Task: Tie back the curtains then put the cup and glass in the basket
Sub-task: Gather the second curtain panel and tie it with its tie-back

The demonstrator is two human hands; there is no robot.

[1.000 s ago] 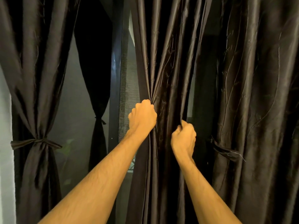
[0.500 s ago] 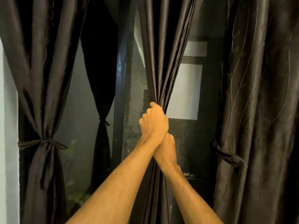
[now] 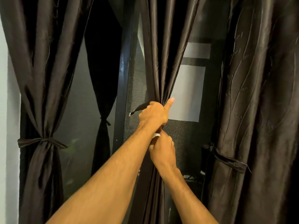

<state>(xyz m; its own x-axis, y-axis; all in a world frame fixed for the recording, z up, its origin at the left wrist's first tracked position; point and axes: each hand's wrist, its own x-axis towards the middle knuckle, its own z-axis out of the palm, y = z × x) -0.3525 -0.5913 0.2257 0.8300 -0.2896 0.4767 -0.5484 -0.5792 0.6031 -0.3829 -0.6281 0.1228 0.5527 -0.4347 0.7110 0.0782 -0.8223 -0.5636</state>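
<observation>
The dark brown middle curtain [image 3: 161,62] is bunched into a narrow bundle in front of the window. My left hand [image 3: 153,115] grips the bundle, its thumb sticking up to the right. A dark tie-back strap [image 3: 137,109] with a white tip pokes out to the left of that hand. Just below it, my right hand [image 3: 161,152] pinches a white strap end against the bundle. Cup, glass and basket are out of view.
The left curtain [image 3: 40,78] hangs tied with a knotted band [image 3: 42,141]. The right curtain [image 3: 258,110] hangs loose, a tie band [image 3: 226,159] dangling at its edge. A dark window frame post [image 3: 123,78] stands behind, with mesh screen and glass.
The spread curtain has been gathered into a tight bundle. My right hand moved from the curtain's right side to just under my left hand, and a strap end now shows at the left.
</observation>
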